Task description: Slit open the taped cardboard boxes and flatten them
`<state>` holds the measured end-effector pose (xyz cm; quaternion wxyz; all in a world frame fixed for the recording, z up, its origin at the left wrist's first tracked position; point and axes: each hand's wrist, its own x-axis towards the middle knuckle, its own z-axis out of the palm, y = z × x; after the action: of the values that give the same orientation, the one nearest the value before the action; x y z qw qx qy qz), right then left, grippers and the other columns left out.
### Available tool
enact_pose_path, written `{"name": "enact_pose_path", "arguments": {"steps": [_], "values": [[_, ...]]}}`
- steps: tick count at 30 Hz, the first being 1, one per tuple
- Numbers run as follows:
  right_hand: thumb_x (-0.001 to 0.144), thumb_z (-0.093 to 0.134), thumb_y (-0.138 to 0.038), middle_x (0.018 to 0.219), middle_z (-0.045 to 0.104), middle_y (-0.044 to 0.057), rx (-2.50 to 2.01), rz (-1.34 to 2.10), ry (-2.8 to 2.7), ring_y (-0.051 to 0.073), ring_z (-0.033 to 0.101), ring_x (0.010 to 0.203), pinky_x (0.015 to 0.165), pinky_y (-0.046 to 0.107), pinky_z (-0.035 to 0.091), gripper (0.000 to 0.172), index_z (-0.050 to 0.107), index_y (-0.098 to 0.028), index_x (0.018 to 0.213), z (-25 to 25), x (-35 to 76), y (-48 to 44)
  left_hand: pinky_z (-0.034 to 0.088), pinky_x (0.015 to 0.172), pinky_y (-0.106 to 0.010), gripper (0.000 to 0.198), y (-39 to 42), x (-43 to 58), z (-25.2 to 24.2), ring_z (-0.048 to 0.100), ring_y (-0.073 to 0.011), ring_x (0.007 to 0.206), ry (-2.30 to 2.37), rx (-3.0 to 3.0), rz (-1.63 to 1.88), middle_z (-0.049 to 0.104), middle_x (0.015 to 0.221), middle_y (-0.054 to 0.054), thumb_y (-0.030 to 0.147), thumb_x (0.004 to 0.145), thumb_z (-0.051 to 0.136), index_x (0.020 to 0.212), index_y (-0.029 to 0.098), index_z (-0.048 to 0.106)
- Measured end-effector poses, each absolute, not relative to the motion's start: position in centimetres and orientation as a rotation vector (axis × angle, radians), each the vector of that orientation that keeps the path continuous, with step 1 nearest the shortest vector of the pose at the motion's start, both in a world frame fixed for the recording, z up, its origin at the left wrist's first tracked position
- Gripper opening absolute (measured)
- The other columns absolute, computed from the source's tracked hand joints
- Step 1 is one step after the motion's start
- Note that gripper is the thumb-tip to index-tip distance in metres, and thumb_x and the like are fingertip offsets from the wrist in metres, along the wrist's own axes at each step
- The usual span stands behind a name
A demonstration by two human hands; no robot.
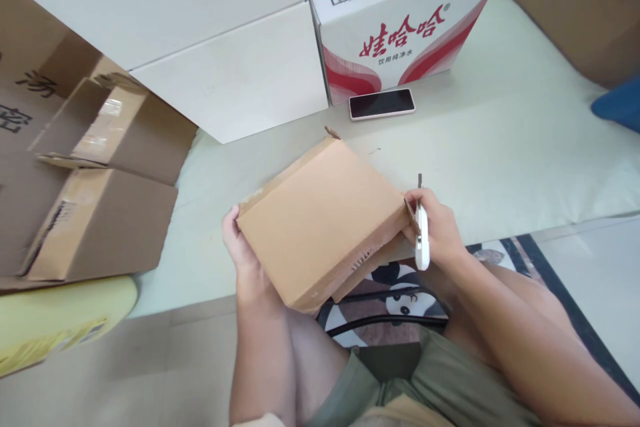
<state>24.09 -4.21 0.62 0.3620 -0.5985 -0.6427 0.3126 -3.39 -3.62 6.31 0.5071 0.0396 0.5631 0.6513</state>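
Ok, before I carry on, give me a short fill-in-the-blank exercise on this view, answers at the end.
1. The left hand and right hand hold a box made of brown ____.
2. The white-handled tool is in the person's ____ hand.
3. The phone lies before a white carton whose largest characters are coloured ____.
4. The yellow object is on the picture's ____ side.

Missing words: cardboard; right; red; left.

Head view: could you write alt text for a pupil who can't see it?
A person's left hand and right hand hold a brown cardboard box at a pale tabletop; the right also grips a white tool. Behind, a phone lies before a red-and-white carton.
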Motion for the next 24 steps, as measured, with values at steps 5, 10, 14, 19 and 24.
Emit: {"name": "enact_pose_path", "arguments": {"steps": [5,10,14,19,24], "values": [[0.067,0.056,-0.030,0.081,0.071,0.004,-1.524,0.778,-1.677,0.022,0.065,0.064,0.059,0.034,0.051,0.026,0.052,-0.025,0.092,0.59,24.14,-4.18,0.050,0.059,-0.033,0.031,-3.58,-3.46,6.33,0.064,-0.0192,0.057,1.372,0.023,1.550,0.069,0.069,0.000,0.051,0.070,0.064,0.075,0.020,0.064],[0.067,0.056,-0.028,0.079,0.071,0.003,-1.560,0.783,-1.678,0.021,0.064,0.064,0.059,0.033,0.050,0.025,0.052,-0.026,0.091,0.53,24.16,-4.26,0.051,0.059,-0.032,0.031,-3.63,-3.64,6.10,0.064,-0.0196,0.058,1.378,0.017,1.547,0.070,0.070,0.000,0.051,0.069,0.064,0.077,0.021,0.064],[0.065,0.056,-0.026,0.078,0.070,0.002,-1.572,0.797,-1.676,0.021,0.063,0.063,0.059,0.032,0.049,0.028,0.052,-0.026,0.092,0.55,24.19,-4.30,0.051,0.060,-0.034,0.033,-3.84,-3.74,5.92,0.064,-0.0206,0.062,1.358,0.031,1.521,0.070,0.072,-0.001,0.053,0.070,0.065,0.079,0.022,0.066],[0.066,0.057,-0.029,0.080,0.070,0.003,-1.577,0.803,-1.670,0.021,0.063,0.064,0.060,0.033,0.050,0.026,0.051,-0.026,0.092,0.63,24.14,-4.25,0.052,0.064,-0.033,0.030,-3.84,-3.65,5.99,0.064,-0.0197,0.065,1.358,0.053,1.542,0.069,0.074,0.000,0.050,0.072,0.066,0.080,0.021,0.066],[0.066,0.056,-0.030,0.076,0.068,0.001,-1.540,0.792,-1.678,0.021,0.062,0.062,0.060,0.034,0.050,0.025,0.051,-0.026,0.090,0.58,24.14,-4.18,0.050,0.060,-0.031,0.026,-3.67,-3.43,6.33,0.063,-0.0183,0.061,1.393,0.037,1.559,0.067,0.070,0.001,0.048,0.072,0.065,0.074,0.022,0.062]]}}
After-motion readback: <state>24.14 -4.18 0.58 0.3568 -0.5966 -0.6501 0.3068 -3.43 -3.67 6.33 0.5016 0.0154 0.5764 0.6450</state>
